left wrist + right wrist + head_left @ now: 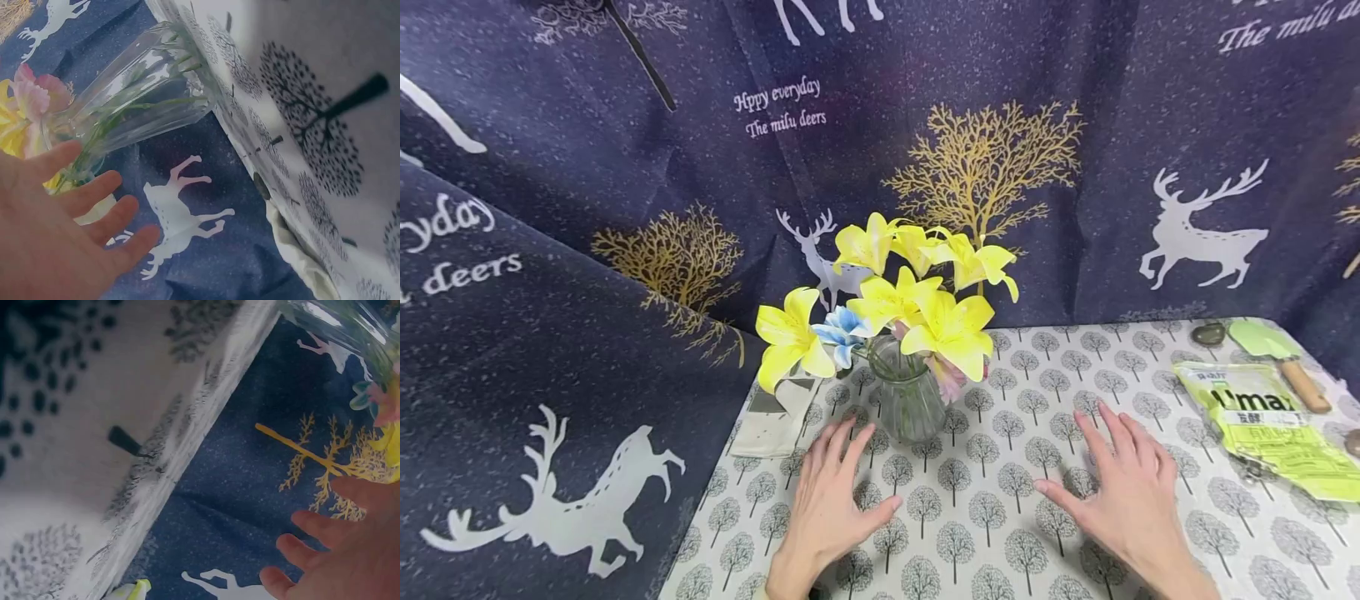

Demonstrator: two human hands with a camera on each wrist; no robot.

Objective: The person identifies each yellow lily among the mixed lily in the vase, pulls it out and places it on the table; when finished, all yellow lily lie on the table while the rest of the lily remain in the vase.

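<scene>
A clear glass vase [912, 408] stands upright on the table, its green stems showing through the glass. Large yellow lilies [951, 321] fan out above its mouth, with a blue flower [842, 332] on the left and a pink flower [947, 377] low on the right. My left hand [831, 500] is in front and to the left of the vase, fingers spread, holding nothing. On the other side, my right hand [1123, 496] hovers over or rests on the cloth with fingers apart and nothing in them; contact with the cloth cannot be told.
A folded pale cloth [775, 425] lies left of the vase. At the right are a yellow-green Umax packet [1262, 425], a small trowel [1270, 342] with a wooden handle and a dark round object [1207, 335]. Behind hangs a dark blue deer-print curtain [700, 150].
</scene>
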